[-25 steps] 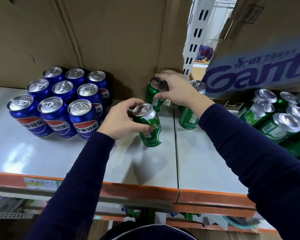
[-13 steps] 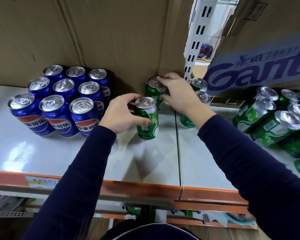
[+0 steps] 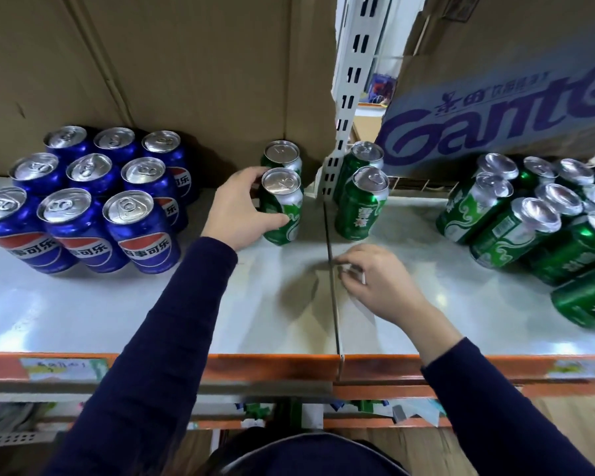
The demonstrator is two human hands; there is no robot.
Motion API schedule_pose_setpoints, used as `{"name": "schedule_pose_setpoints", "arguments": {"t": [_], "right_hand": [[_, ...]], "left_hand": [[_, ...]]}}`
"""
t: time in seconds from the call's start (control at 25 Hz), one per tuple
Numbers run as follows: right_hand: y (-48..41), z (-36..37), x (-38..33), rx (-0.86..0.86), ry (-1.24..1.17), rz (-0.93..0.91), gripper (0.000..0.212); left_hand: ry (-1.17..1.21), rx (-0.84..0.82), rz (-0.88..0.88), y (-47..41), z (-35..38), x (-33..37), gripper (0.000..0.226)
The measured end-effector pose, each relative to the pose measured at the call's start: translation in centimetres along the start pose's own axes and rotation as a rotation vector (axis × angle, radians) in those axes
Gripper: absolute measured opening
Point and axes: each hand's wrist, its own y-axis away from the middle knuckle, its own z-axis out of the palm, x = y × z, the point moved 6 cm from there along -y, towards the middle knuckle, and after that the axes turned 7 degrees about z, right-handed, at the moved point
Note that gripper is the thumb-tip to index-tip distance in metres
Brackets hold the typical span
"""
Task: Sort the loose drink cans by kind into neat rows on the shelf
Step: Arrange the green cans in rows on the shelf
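Gripped upright by the left hand (image 3: 237, 211) at frame centre, with the right hand (image 3: 382, 286) loosely curled and empty lower right, the green can (image 3: 282, 214) was best set flush below the rear can (image 3: 282, 154).

R hand (image 3: 375, 283) off rear can (image 3: 282, 156)

A pale, glossy shelf (image 3: 83, 304) of 2 panels meets at a dark seam (image 3: 333, 304), edged in front with an orange strip (image 3: 272, 367). Plain brown cardboard (image 3: 186, 63) stands behind at left, and a box (image 3: 495, 80) with purple lettering at right. A white slotted upright (image 3: 349, 97) rises between them. Wood floor (image 3: 564, 424) shows below.
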Motion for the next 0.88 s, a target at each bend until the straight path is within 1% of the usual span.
{"name": "schedule_pose_setpoints", "arguments": {"t": [0.2, 0.24, 0.36, 0.44, 0.6, 0.72, 0.88], "right_hand": [[1.1, 0.8, 0.7, 0.078, -0.023, 0.000, 0.019], [1.2, 0.9, 0.8, 0.088, -0.027, 0.002, 0.020], [1.4, 0.9, 0.8, 0.122, -0.041, -0.005, 0.021], [1.6, 0.9, 0.8, 0.145, -0.044, -0.012, 0.020], [1.8, 0.9, 0.8, 0.192, -0.036, -0.030, 0.019], [1.8, 1.0, 0.8, 0.205, -0.048, -0.037, 0.019], [1.9, 1.1, 1.0, 0.213, -0.044, -0.043, 0.019]], "left_hand": [[-0.040, 0.075, -0.004, 0.6, 0.2, 0.1, 0.063], [-0.039, 0.055, 0.000, 0.4, -0.1, 0.2, 0.061], [-0.054, -0.084, 0.006, -0.3, -0.5, 0.1, 0.060], [-0.078, -0.117, 0.007, -0.3, -0.5, 0.3, 0.061], [-0.077, -0.018, 0.005, 0.3, -0.8, 0.8, 0.056], [-0.140, 0.053, -0.042, 0.4, -1.3, 0.9, 0.054], [-0.172, 0.086, -0.027, 0.6, -1.1, 1.6, 0.050]]}}
